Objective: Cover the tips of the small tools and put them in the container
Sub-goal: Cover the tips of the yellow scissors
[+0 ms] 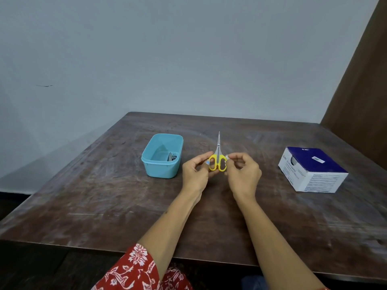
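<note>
While both hands work above the tabletop [104, 195], the left hand [194, 174] grips yellow-handled scissors [217, 158], blades closed, pointing away. Right hand [243, 174]: fingers curled, pinching a small pale item beside the handles. Blue container [150, 164], left, holds small tools. Blue-and-white box [314, 170], far right.

Yellow-handled scissors [217, 158] upright, blades closed, tip bare, beside teal container [161, 156].

Scissors [218, 156] at the middle of the table [125, 206], held between left hand [195, 174] and right hand [244, 174], blades pointing away. Left of them, a container [162, 155] with small tools [172, 156] inside. Far right, a box [313, 169].
</note>
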The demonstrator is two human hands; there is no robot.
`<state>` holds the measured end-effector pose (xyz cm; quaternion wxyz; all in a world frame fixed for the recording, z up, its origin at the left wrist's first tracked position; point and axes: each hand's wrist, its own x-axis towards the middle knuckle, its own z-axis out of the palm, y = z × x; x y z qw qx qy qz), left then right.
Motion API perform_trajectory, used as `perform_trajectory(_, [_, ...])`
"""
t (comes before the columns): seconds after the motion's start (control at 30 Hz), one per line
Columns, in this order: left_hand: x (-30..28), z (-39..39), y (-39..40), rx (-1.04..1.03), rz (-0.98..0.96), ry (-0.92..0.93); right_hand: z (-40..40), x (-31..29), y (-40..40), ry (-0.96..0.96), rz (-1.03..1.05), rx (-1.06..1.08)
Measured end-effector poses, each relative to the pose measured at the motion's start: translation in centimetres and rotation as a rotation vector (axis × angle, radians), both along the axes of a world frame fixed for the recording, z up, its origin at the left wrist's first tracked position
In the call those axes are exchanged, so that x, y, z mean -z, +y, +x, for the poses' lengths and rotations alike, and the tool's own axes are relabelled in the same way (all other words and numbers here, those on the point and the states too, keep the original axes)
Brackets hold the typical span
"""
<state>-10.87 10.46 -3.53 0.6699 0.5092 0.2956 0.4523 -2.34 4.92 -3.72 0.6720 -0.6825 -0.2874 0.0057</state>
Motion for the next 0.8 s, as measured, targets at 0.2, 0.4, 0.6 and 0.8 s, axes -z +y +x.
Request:
perform_trajectory(0.2, [0.31,0.23,0.07,-0.004,0.021,0.046,-0.47,-0.4,-0.17,0.013,0.076,-0.069])
perform_trajectory(0.4, [0.22,0.28,-0.55,0.199,0.03,0.044,-0.68,-0.6,-0.22,0.003,0.145,-0.133])
perform_trajectory(0.6, [0.61,0.24,-0.25,0.322,0.061,0.08,-0.47,-0.57,-0.25,0.134,0.176,-0.201])
perform_trajectory(0.8, [-0.11,0.09,-0.5,0.319,-0.087,-0.06,-0.61,-0.19,-0.09,-0.123,0.048,-0.152])
